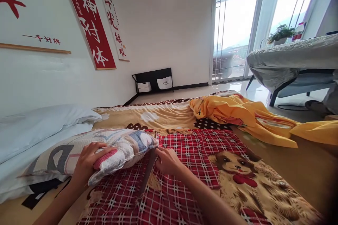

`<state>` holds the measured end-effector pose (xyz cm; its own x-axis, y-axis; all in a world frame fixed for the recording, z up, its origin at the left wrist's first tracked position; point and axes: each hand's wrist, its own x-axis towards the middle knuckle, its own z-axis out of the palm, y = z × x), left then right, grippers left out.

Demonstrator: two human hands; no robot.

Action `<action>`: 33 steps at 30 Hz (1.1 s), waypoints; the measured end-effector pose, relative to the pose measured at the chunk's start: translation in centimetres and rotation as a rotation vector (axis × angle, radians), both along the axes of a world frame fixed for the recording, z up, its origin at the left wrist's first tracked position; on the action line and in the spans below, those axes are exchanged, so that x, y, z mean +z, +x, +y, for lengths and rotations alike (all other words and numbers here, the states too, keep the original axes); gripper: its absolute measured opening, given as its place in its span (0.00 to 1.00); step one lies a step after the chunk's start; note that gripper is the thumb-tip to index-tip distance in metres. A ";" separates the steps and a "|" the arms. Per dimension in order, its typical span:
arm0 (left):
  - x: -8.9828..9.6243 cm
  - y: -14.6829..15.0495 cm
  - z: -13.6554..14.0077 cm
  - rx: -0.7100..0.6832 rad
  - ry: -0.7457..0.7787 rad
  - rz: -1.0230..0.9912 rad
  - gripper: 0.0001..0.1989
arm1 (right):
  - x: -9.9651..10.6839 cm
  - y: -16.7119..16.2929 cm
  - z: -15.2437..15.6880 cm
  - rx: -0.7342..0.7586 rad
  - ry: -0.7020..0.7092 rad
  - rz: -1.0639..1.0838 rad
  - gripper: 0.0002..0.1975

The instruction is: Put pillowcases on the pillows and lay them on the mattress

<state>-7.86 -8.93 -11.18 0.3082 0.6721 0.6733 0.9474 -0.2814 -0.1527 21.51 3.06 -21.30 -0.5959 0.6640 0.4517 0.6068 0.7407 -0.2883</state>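
A patterned pillow [113, 146] with white, grey and pink patches lies on a red plaid blanket [185, 147] printed with a dog. My left hand [92, 156] lies over the pillow's near side, its fingers curled on the cloth by a pink patch. At the pillow's right corner, my right hand [167, 161] has its fingers bent and pinched on the cloth. Below that corner a dark brown strip [147, 174] runs down across the plaid. My right fingertips are partly hidden, so their exact hold is hard to see.
White pillows [47, 119] lie against the wall at left. Beyond the blanket is a tan patterned sheet [158, 116] with a bunched yellow cloth [237, 110]. A covered table [295, 52] stands at right, and a low black rack [153, 77] stands by the far wall.
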 end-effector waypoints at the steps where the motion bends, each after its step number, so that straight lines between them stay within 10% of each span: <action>1: -0.3 0.1 0.0 -0.002 -0.006 0.000 0.18 | 0.2 0.1 -0.1 -0.010 0.017 0.029 0.07; 8: -1.7 2.1 0.8 -0.081 -0.067 -0.007 0.15 | 0.2 -0.3 -0.2 0.110 0.098 0.270 0.08; 17: 0.3 9.4 3.6 -0.100 0.181 -0.566 0.12 | 0.5 -0.2 0.0 0.259 0.000 0.401 0.10; 24: -4.4 9.4 1.3 -0.306 -0.190 -0.184 0.12 | 0.6 1.0 0.7 0.146 0.055 0.558 0.10; 29: -3.2 7.7 -0.9 -0.283 -0.385 0.038 0.10 | 2.0 1.1 -0.1 0.211 0.023 0.672 0.09; 33: -2.2 9.0 0.3 -0.222 -0.384 0.157 0.28 | 3.1 0.9 -1.3 0.342 -0.008 0.620 0.11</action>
